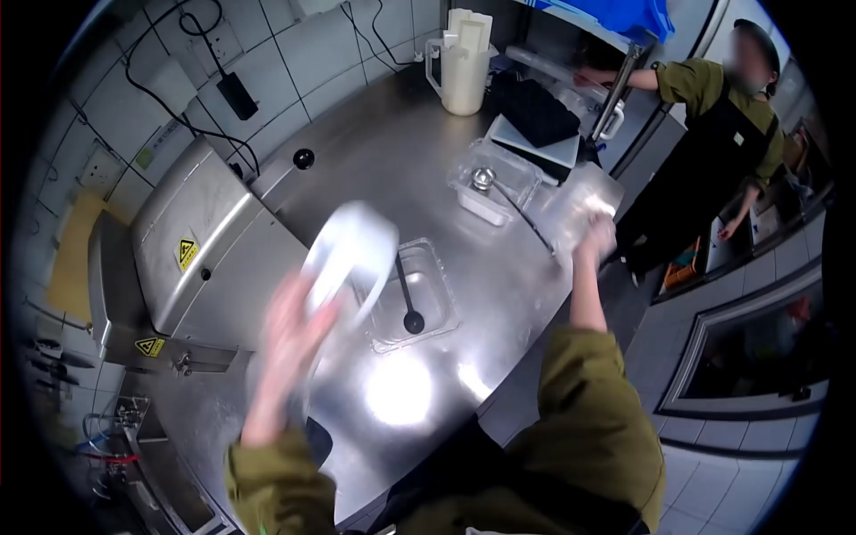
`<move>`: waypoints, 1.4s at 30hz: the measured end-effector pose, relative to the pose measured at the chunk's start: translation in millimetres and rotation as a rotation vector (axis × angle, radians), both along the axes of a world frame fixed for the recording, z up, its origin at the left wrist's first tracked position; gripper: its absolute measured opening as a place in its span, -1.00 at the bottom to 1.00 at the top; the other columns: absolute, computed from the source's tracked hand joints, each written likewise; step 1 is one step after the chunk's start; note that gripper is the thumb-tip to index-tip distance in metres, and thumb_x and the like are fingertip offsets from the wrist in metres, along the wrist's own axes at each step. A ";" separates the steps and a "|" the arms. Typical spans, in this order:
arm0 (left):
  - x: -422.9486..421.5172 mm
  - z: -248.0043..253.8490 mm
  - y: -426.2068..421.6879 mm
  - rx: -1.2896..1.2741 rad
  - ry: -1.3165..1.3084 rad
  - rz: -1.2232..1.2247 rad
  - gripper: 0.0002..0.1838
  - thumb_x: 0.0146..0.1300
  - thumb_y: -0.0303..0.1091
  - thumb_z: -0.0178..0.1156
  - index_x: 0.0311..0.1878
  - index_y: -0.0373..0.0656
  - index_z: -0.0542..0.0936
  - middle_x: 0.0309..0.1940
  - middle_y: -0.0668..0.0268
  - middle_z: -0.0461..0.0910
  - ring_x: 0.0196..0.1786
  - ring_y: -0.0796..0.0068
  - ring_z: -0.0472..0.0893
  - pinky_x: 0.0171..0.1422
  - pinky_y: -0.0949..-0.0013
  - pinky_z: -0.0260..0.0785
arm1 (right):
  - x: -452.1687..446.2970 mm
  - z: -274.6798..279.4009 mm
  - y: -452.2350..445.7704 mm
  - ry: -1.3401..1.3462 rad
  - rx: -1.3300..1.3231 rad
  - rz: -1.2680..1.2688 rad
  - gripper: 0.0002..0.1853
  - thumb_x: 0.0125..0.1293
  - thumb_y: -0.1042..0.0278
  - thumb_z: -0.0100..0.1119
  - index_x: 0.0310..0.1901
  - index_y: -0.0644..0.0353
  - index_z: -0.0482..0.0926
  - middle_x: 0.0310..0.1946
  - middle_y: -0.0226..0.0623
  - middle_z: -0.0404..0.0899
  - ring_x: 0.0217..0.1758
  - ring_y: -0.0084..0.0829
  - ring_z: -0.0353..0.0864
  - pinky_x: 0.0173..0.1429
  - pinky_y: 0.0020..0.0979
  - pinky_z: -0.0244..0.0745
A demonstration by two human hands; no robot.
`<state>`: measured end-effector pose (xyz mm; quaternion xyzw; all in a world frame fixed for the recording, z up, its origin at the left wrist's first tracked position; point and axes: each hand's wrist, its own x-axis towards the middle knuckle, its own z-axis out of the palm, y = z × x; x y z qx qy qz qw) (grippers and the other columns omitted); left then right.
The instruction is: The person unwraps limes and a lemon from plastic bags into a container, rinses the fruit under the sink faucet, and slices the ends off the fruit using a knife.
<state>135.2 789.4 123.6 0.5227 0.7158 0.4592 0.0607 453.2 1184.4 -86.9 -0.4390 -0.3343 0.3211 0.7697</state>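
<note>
My left hand (292, 334) is closed on a white plastic container (359, 236), raised over the steel counter; both are smeared by motion. On the right, my right hand (596, 239) grips a clear plastic container (580, 201) near the counter's edge, also blurred. Between my hands a clear rectangular tub (437, 299) stands on the counter, and a black spoon (412, 319) lies in it. Close to my right hand sits another clear tub (486, 209) with a metal ladle (483, 178), its dark handle reaching over the rim toward the container I hold.
A steel machine (201, 236) with warning stickers and a black-knobbed lever (303, 159) occupies the left side. A cream pitcher (464, 76) stands at the back, beside a black cloth (533, 107) on a scale-like device. A co-worker (704, 143) in a black apron stands at right.
</note>
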 end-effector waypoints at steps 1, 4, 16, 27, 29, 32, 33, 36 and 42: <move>-14.5 -8.1 59.1 -0.066 0.276 -0.102 -0.65 0.10 -0.09 0.15 -0.31 -0.24 0.46 -0.44 0.21 0.39 -0.38 0.29 0.43 -0.25 0.33 0.28 | 7.6 14.7 -31.7 0.054 -0.199 -0.022 -0.83 0.27 0.31 -0.09 -0.43 0.13 0.43 -0.51 -0.47 0.38 -0.43 -0.62 0.36 -0.30 -0.56 0.33; -34.7 -58.4 193.0 -0.265 0.480 -0.088 -0.67 0.05 -0.14 0.13 -0.31 -0.26 0.49 -0.33 0.07 0.48 -0.26 0.10 0.49 -0.18 0.18 0.33 | 25.5 -19.0 -129.4 -0.478 -0.158 0.208 -0.69 0.29 0.19 -0.14 -0.58 0.11 0.30 -0.62 -0.46 0.27 -0.53 -0.63 0.26 -0.45 -0.52 0.18; -6.2 -95.8 182.3 0.157 0.023 -0.189 -0.57 0.13 -0.03 0.09 -0.15 -0.22 0.51 -0.33 0.07 0.55 -0.23 0.18 0.54 -0.13 0.21 0.37 | -119.8 -13.0 -281.8 0.296 -0.852 1.475 -0.59 0.27 -0.07 -0.09 -0.20 0.17 0.44 -0.43 -0.31 0.51 -0.30 -0.40 0.50 -0.08 -0.34 0.44; 117.3 -126.3 -326.5 0.732 -0.625 0.900 -0.68 0.15 -0.21 0.15 -0.14 -0.26 0.50 -0.22 0.26 0.50 -0.12 0.45 0.49 0.02 0.37 0.32 | -205.1 -31.7 -507.3 -1.077 0.099 1.744 -0.28 0.09 -0.06 0.09 0.18 0.27 0.23 -0.04 0.00 0.40 0.06 -0.13 0.40 0.14 -0.30 0.29; 124.9 -125.3 -400.2 0.680 -0.643 1.207 -0.76 0.17 -0.30 0.12 -0.17 -0.24 0.50 -0.27 0.29 0.50 -0.18 0.50 0.50 -0.05 0.44 0.34 | -240.6 40.3 -590.9 -1.531 0.250 1.577 -0.23 0.10 -0.22 -0.07 0.21 0.23 0.21 0.04 0.03 0.38 0.12 -0.01 0.33 0.18 -0.21 0.22; 136.6 -142.6 -490.7 0.773 -0.655 1.249 -0.83 0.14 -0.39 0.14 -0.21 -0.22 0.52 -0.34 0.33 0.53 -0.28 0.53 0.49 -0.12 0.47 0.35 | -283.7 39.4 -700.3 -1.717 0.492 1.431 -0.28 0.10 -0.20 -0.06 0.16 0.23 0.30 0.05 0.04 0.34 0.10 -0.06 0.35 0.13 -0.20 0.26; 134.8 -146.8 -518.4 0.788 -0.710 1.232 -0.83 0.13 -0.39 0.15 -0.21 -0.22 0.52 -0.34 0.32 0.53 -0.30 0.53 0.49 -0.12 0.48 0.35 | -284.9 51.9 -740.2 -1.874 0.459 1.292 -0.34 0.13 -0.20 -0.09 0.13 0.15 0.35 0.00 0.03 0.40 0.09 -0.07 0.38 0.14 -0.22 0.29; 142.8 -140.8 -608.1 0.715 -0.759 1.179 -0.82 0.15 -0.40 0.14 -0.19 -0.24 0.51 -0.33 0.31 0.54 -0.29 0.56 0.49 -0.11 0.50 0.35 | -285.8 0.5 -786.1 -1.821 0.831 1.167 -0.56 0.10 0.12 -0.02 -0.01 0.14 0.46 -0.08 -0.04 0.46 0.01 -0.13 0.44 0.04 -0.19 0.35; 110.1 -149.7 -804.1 0.947 -0.753 1.453 -0.90 0.15 -0.42 0.14 -0.24 -0.14 0.51 -0.36 0.42 0.50 -0.32 0.63 0.46 -0.15 0.56 0.32 | -255.7 -15.6 -648.2 -2.065 0.609 0.762 -0.84 0.01 0.39 0.02 -0.44 0.19 0.61 -0.42 -0.10 0.56 -0.31 -0.17 0.57 -0.18 -0.27 0.46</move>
